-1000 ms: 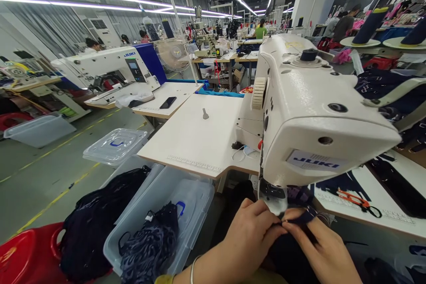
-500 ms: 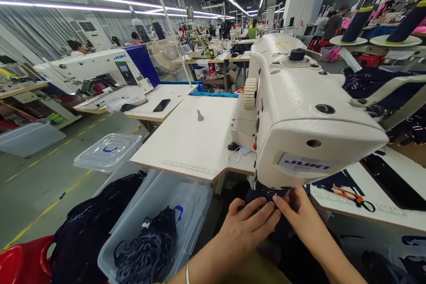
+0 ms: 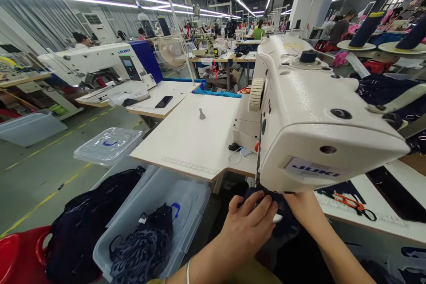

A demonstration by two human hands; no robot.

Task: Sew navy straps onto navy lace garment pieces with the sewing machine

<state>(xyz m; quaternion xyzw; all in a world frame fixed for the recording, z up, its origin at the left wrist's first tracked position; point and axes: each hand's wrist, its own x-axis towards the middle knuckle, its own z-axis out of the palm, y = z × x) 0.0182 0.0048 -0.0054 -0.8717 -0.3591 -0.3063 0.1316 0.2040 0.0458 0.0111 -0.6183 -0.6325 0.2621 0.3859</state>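
Observation:
Under the head of a white sewing machine (image 3: 313,142), dark navy cloth (image 3: 286,219) lies near the needle area. My left hand (image 3: 248,219) is closed on this cloth, fingers bent over it and held together. Just below those fingertips shows a small white edge, perhaps part of the machine bed. To the right, my right hand (image 3: 304,208) reaches in beneath the machine head. Its fingers are hidden there, so what they touch cannot be seen.
A clear plastic bin (image 3: 196,226) with navy straps (image 3: 146,244) stands at left, beside a heap of dark cloth (image 3: 93,217). Orange-handled snips (image 3: 351,202) lie on the right tabletop. A flat metal piece (image 3: 201,114) rests on the white table (image 3: 186,137).
My right hand has moved away from the left fingertips and up under the machine head, hiding its fingers. The white edge below my left hand has come into sight. The view has shifted slightly.

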